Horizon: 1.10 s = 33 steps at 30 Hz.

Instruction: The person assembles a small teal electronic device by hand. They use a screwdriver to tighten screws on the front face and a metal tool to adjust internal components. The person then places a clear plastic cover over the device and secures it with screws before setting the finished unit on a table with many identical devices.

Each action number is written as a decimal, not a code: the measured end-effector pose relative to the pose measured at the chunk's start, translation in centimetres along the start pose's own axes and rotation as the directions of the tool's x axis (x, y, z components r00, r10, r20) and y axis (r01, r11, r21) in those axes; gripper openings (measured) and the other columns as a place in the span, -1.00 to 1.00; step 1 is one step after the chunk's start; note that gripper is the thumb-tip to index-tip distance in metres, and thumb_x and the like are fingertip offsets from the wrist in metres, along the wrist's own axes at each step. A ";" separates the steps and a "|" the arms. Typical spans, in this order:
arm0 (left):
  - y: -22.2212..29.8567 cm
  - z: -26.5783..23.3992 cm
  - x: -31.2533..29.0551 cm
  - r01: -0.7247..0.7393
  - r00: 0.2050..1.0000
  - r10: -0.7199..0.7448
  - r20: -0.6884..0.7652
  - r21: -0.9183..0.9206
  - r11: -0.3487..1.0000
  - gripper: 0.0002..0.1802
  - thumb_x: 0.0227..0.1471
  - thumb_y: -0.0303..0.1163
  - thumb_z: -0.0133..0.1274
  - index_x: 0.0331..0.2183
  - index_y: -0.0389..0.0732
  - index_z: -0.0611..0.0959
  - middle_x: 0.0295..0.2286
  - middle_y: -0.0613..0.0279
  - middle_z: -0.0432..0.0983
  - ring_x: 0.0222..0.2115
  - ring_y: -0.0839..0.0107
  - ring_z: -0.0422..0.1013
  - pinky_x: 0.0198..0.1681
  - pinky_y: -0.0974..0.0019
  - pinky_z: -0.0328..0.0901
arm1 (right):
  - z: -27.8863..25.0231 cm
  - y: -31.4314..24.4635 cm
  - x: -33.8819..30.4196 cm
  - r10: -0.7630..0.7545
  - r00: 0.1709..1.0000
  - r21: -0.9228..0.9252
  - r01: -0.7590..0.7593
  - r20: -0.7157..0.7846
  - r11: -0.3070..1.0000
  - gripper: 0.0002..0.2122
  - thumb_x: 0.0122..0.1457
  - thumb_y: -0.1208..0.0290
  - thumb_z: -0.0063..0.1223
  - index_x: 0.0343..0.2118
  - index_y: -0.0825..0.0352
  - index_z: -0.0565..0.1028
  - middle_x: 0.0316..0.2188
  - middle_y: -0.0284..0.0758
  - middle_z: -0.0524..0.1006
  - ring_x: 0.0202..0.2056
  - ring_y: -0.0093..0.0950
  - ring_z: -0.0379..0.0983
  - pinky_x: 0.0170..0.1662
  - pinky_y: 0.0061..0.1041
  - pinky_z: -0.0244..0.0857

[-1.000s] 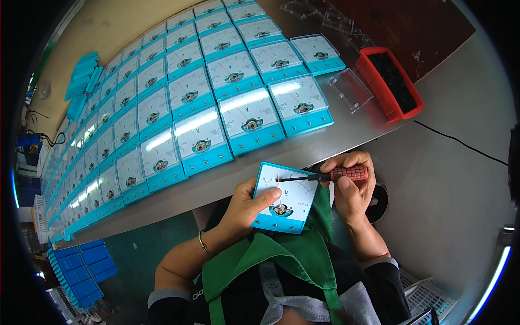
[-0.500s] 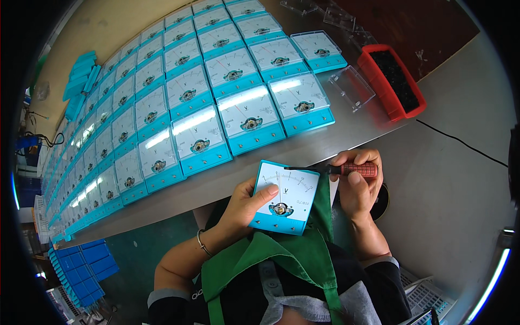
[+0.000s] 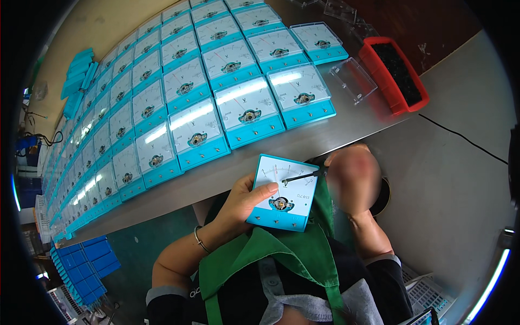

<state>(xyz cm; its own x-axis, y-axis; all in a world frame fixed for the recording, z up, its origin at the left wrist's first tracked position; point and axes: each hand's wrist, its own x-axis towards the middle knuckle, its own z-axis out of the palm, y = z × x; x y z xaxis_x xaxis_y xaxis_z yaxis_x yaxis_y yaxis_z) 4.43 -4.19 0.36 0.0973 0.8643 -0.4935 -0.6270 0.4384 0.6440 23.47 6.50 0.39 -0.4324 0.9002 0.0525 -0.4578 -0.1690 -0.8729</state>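
Below the metal bench (image 3: 346, 127), at frame centre, pinched an analog voltmeter (image 3: 295, 192) by its left side in the left hand (image 3: 245, 201); from the right, gripped a screwdriver (image 3: 303, 176) in the blurred right hand (image 3: 355, 179), pointing lengthwise leftward.

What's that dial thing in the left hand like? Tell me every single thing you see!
It's a flat, squarish, plastic-looking meter: white face, turquoise strip along the edge nearest the body. A curved scale runs along the far side; a cutout shows a small metallic mechanism, and three metal posts line the strip. It's held slightly turned, off the table. The left hand grips its left edge, thumb over the face. A dark screwdriver shaft crosses the face; whether it touches, I can't tell.
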 end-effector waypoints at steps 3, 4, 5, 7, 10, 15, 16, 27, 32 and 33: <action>0.2 0.2 -0.3 0.000 1.000 -0.001 0.015 0.062 0.998 -0.54 -0.04 -0.45 0.05 -0.08 -0.36 0.35 -0.20 0.07 0.42 -0.23 0.35 0.42 -0.16 0.29 0.35 | -0.5 -0.2 0.1 0.005 1.000 0.000 -0.005 0.011 1.000 -0.77 0.05 0.39 -0.01 -0.30 0.33 0.24 -0.42 -0.10 0.45 -0.52 -0.53 0.33 -0.44 -0.60 0.27; 0.3 0.2 -0.4 0.002 1.000 -0.004 0.016 0.077 0.997 -0.51 -0.06 -0.47 0.06 -0.06 -0.36 0.33 -0.18 0.06 0.41 -0.21 0.34 0.41 -0.14 0.27 0.34 | -0.6 -0.2 0.1 0.009 1.000 0.000 -0.009 0.010 1.000 -0.78 0.05 0.39 -0.01 -0.30 0.33 0.24 -0.42 -0.10 0.45 -0.52 -0.53 0.34 -0.45 -0.61 0.27; 0.3 0.3 -0.4 0.003 1.000 -0.005 0.026 0.085 0.996 -0.50 -0.06 -0.46 0.07 -0.06 -0.35 0.32 -0.17 0.05 0.40 -0.20 0.33 0.41 -0.13 0.25 0.34 | -0.6 -0.3 0.1 0.012 1.000 0.000 -0.012 0.010 1.000 -0.78 0.05 0.39 -0.01 -0.30 0.33 0.24 -0.42 -0.10 0.45 -0.52 -0.54 0.34 -0.46 -0.62 0.27; 0.4 0.3 -0.5 0.004 0.999 -0.008 0.046 0.102 0.995 -0.46 -0.08 -0.46 0.08 -0.04 -0.35 0.30 -0.16 0.03 0.38 -0.18 0.32 0.39 -0.10 0.23 0.32 | -0.7 -0.5 0.1 0.014 1.000 -0.008 -0.014 0.013 1.000 -0.78 0.05 0.39 -0.01 -0.31 0.33 0.25 -0.42 -0.10 0.46 -0.52 -0.54 0.34 -0.47 -0.63 0.27; 0.4 0.3 -0.4 0.023 0.999 -0.025 0.023 0.079 0.997 -0.47 -0.09 -0.48 0.07 -0.05 -0.34 0.31 -0.16 0.03 0.38 -0.19 0.32 0.39 -0.10 0.23 0.31 | -0.7 -0.5 0.0 0.016 0.999 -0.022 -0.015 0.031 1.000 -0.79 0.05 0.39 -0.01 -0.31 0.33 0.26 -0.43 -0.11 0.46 -0.53 -0.55 0.34 -0.48 -0.64 0.27; 0.4 0.5 -0.3 0.048 0.999 -0.046 -0.020 0.123 0.991 -0.47 -0.16 -0.45 0.03 -0.08 -0.39 0.35 -0.21 0.03 0.42 -0.23 0.33 0.42 -0.13 0.27 0.32 | -0.8 -0.4 0.0 0.020 0.998 -0.021 -0.019 0.057 1.000 -0.80 0.05 0.41 -0.02 -0.31 0.34 0.26 -0.44 -0.12 0.47 -0.55 -0.56 0.34 -0.47 -0.64 0.28; 0.3 0.4 -0.3 0.048 0.999 -0.046 -0.017 0.123 0.991 -0.49 -0.16 -0.46 0.02 -0.09 -0.39 0.36 -0.21 0.03 0.43 -0.23 0.33 0.42 -0.13 0.27 0.33 | -0.9 -0.4 0.0 0.020 0.997 -0.022 -0.019 0.073 1.000 -0.80 0.04 0.42 -0.02 -0.31 0.34 0.26 -0.43 -0.12 0.47 -0.54 -0.56 0.34 -0.47 -0.64 0.29; 0.1 0.1 0.0 0.020 1.000 -0.019 -0.008 0.099 0.995 -0.64 -0.04 -0.41 0.00 -0.17 -0.37 0.44 -0.28 0.11 0.46 -0.30 0.44 0.43 -0.23 0.36 0.34 | -1.2 0.2 -0.1 0.042 0.991 -0.010 -0.041 0.129 0.999 -0.80 -0.01 0.50 -0.07 -0.30 0.35 0.25 -0.42 -0.10 0.46 -0.48 -0.54 0.36 -0.41 -0.59 0.31; 0.2 0.3 -0.1 -0.019 1.000 0.019 0.003 0.186 0.982 -0.64 -0.03 -0.39 -0.01 -0.17 -0.37 0.44 -0.29 0.13 0.47 -0.30 0.47 0.42 -0.22 0.39 0.32 | -1.4 0.3 0.0 0.026 0.987 -0.006 -0.026 0.156 1.000 -0.79 -0.03 0.49 -0.07 -0.31 0.35 0.25 -0.42 -0.10 0.46 -0.47 -0.52 0.36 -0.40 -0.58 0.31; 0.3 0.3 -0.1 -0.010 1.000 0.009 0.003 0.189 0.982 -0.63 -0.03 -0.39 0.00 -0.17 -0.37 0.44 -0.29 0.13 0.47 -0.30 0.48 0.42 -0.22 0.39 0.32 | -1.4 0.3 0.0 0.021 0.987 -0.009 -0.020 0.162 1.000 -0.79 -0.04 0.48 -0.07 -0.32 0.34 0.25 -0.42 -0.10 0.46 -0.47 -0.52 0.36 -0.39 -0.57 0.32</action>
<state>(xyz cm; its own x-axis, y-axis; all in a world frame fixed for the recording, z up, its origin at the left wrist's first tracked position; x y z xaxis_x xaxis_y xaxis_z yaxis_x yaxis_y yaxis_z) 4.46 -4.08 0.77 0.0937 0.8690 -0.4859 -0.4701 0.4688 0.7478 24.43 6.98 -0.54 -0.5618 0.8196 0.1120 -0.4422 -0.1831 -0.8780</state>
